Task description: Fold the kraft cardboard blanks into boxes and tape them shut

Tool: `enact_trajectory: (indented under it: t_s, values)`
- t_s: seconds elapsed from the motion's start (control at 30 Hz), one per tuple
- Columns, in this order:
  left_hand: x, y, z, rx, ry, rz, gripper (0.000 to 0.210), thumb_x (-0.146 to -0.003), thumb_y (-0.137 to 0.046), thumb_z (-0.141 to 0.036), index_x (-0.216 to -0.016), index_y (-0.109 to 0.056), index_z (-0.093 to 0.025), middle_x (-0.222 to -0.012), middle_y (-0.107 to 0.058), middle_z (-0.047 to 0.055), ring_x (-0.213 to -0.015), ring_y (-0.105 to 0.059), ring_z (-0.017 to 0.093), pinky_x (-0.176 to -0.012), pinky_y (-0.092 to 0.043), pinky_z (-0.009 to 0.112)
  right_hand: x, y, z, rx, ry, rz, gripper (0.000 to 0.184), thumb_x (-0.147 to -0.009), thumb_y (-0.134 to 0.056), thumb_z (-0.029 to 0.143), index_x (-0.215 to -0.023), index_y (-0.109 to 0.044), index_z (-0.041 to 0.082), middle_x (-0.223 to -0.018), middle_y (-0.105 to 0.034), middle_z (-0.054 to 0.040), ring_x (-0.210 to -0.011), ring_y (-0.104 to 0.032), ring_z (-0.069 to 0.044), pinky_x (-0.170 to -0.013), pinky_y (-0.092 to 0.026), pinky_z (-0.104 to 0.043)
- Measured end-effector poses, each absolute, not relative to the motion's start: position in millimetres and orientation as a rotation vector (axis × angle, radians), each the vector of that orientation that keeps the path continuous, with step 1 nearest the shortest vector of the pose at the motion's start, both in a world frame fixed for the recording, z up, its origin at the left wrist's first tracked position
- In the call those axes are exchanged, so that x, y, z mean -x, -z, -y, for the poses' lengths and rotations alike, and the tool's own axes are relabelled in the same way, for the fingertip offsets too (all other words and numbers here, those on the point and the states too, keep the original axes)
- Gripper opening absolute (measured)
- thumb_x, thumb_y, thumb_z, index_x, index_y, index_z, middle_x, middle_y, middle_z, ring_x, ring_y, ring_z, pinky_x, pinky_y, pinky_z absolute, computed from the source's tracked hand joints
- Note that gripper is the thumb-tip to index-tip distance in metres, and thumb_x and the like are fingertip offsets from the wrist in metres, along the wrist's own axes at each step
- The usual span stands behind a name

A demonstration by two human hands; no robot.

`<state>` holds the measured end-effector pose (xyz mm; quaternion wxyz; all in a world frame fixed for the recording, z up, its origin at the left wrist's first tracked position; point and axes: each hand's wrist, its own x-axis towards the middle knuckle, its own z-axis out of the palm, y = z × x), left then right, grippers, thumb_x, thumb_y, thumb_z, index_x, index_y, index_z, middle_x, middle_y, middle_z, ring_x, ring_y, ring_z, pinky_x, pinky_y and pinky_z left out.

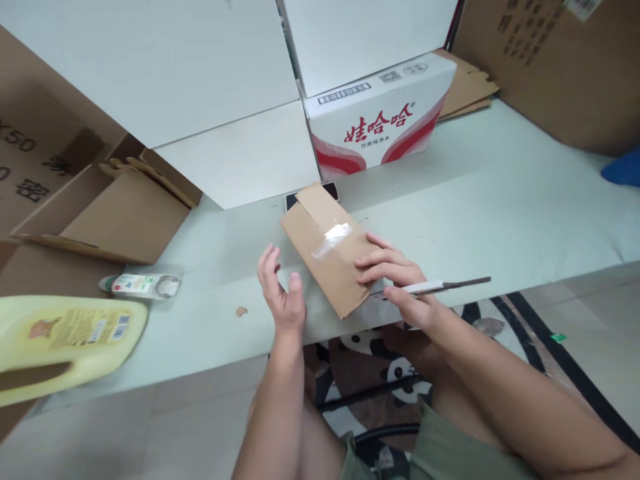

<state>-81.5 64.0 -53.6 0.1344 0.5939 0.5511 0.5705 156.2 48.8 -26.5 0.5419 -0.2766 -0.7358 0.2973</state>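
Though the right hand (407,275) covers one end of it, I can make out the small cardboard box (320,243) lying near the table's front edge, a strip of clear tape (336,235) shining across its top. That hand rests its fingers on the cardboard and also grasps a white-handled tool (444,285); its inner end is hidden by the hand, so I can't say for sure what kind it is. The left hand (285,297) holds nothing, its fingers loosely curled just beside the box, not touching it. Something clear shows beneath the right hand, too hard to read.

A black object (330,191) peeks out at the box's far end, mostly covered. The yellow jug (95,320) is cut off on my left, and a blue thing (624,170) on my right.

Counting up, I see two hands, one taped box, one jug, one little bottle (145,285) on its side, one brown scrap (241,311) on the table (210,333) and one red-and-white carton (380,127). Three plain white faces (240,153) show behind; how many boxes they make, I can't tell.
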Motion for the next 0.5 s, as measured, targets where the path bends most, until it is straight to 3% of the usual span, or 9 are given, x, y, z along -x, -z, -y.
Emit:
enact_trajectory:
  t_s: [0.1,0.2,0.3,0.33,0.4,0.47,0.5]
  values:
    - [88.6,54.7,-69.9,-1.977,-1.728,-1.415,0.058,-0.098,-0.036,-0.063,-0.137,-0.059,-0.027,-0.159,-0.039,0.011,-0.151,-0.034,0.03,-0.122,-0.029,0.051,-153.5,20.4,-47.0,0.537,-0.895,1.79,0.033,-0.099,-0.048,0.041,-0.108,-0.075,0.026,-0.115,-0.074,-0.0054,-0.113,-0.068,-0.024,-0.129,-0.023,-0.052]
    - [87.0,50.8,-73.1,-2.148,-1.615,-1.481,0.051,-0.102,-0.034,-0.055,-0.132,-0.063,-0.026,-0.156,-0.043,0.01,-0.152,-0.033,0.029,-0.126,-0.022,0.053,-156.9,19.7,-48.1,0.516,-1.123,1.752,0.031,-0.097,-0.052,0.043,-0.109,-0.076,0.027,-0.123,-0.074,-0.0049,-0.124,-0.064,-0.026,-0.13,-0.018,-0.051]
    - [83.5,46.0,-73.2,-2.201,-1.578,-1.534,0.044,-0.102,-0.037,-0.049,-0.127,-0.066,-0.025,-0.145,-0.054,0.009,-0.145,-0.042,0.027,-0.128,-0.02,0.055,-164.9,23.6,-52.8,0.606,-1.339,1.369,0.028,-0.092,-0.057,0.051,-0.098,-0.075,0.03,-0.125,-0.073,-0.0015,-0.132,-0.06,-0.027,-0.123,-0.034,-0.051]
    - [82.9,45.0,-72.8,-2.197,-1.595,-1.528,0.044,-0.102,-0.037,-0.047,-0.127,-0.066,-0.025,-0.143,-0.055,0.008,-0.143,-0.045,0.026,-0.128,-0.02,0.056,-167.3,25.2,-54.9,0.653,-1.368,1.19,0.028,-0.09,-0.058,0.054,-0.093,-0.072,0.03,-0.115,-0.076,-0.001,-0.126,-0.064,-0.026,-0.118,-0.041,-0.051]
    - [82.2,44.0,-72.0,-2.184,-1.647,-1.488,0.042,-0.102,-0.037,-0.044,-0.127,-0.066,-0.026,-0.14,-0.057,0.008,-0.14,-0.049,0.025,-0.128,-0.019,0.057,-170.1,28.6,-59.8,0.783,-1.382,0.923,0.031,-0.087,-0.059,0.06,-0.088,-0.064,0.029,-0.076,-0.074,0.0015,-0.094,-0.074,-0.023,-0.101,-0.054,-0.047]
    - [81.9,43.9,-71.8,-2.185,-1.683,-1.454,0.04,-0.102,-0.038,-0.04,-0.126,-0.066,-0.026,-0.137,-0.059,0.007,-0.137,-0.052,0.024,-0.129,-0.019,0.057,-169.3,32.2,-65.0,0.947,-1.415,0.83,0.037,-0.083,-0.062,0.064,-0.091,-0.054,0.028,-0.047,-0.049,0.0094,-0.055,-0.064,-0.017,-0.073,-0.059,-0.037]
    - [81.7,43.9,-71.9,-2.188,-1.691,-1.446,0.04,-0.102,-0.038,-0.039,-0.126,-0.067,-0.026,-0.135,-0.06,0.007,-0.136,-0.052,0.024,-0.129,-0.02,0.057,-167.5,34.1,-67.5,1.03,-1.445,0.825,0.041,-0.08,-0.064,0.065,-0.093,-0.05,0.028,-0.044,-0.04,0.0125,-0.043,-0.053,-0.014,-0.058,-0.054,-0.031]
